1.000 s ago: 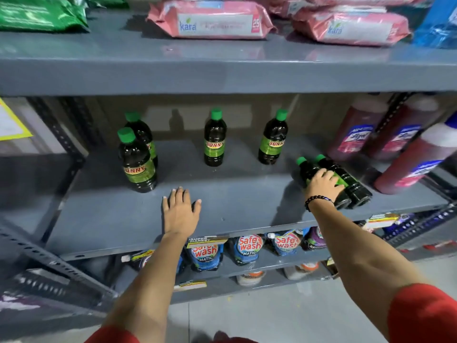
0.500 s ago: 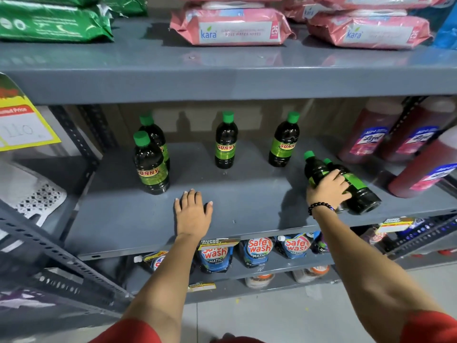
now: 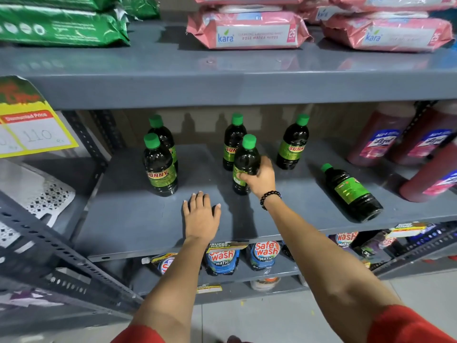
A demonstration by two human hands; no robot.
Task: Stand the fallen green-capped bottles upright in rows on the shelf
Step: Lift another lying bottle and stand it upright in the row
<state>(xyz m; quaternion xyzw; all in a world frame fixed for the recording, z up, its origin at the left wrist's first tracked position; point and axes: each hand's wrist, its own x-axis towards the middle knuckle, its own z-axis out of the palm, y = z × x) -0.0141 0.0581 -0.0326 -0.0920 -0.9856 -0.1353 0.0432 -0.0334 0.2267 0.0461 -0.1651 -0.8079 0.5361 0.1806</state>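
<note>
Dark green-capped bottles with green labels stand on the grey middle shelf (image 3: 138,224). Two stand at the left, one in front (image 3: 159,169) and one behind (image 3: 162,134). One stands at the back centre (image 3: 231,142) and another at the back right (image 3: 293,144). My right hand (image 3: 261,178) is shut on an upright bottle (image 3: 246,159) in front of the back-centre one. One bottle (image 3: 351,193) lies on its side at the right, cap pointing to the back. My left hand (image 3: 201,216) rests flat on the shelf, fingers spread.
Red bottles (image 3: 380,137) with blue labels lean at the right end of the shelf. Pink wipe packs (image 3: 249,33) and green packs (image 3: 61,26) lie on the shelf above. Pouches (image 3: 222,258) sit on the shelf below. A yellow price tag (image 3: 32,125) hangs at left.
My right hand lifted one of the two fallen bottles from the right, carried it left and stood it upright in front of the back-centre bottle. The left hand stayed flat.
</note>
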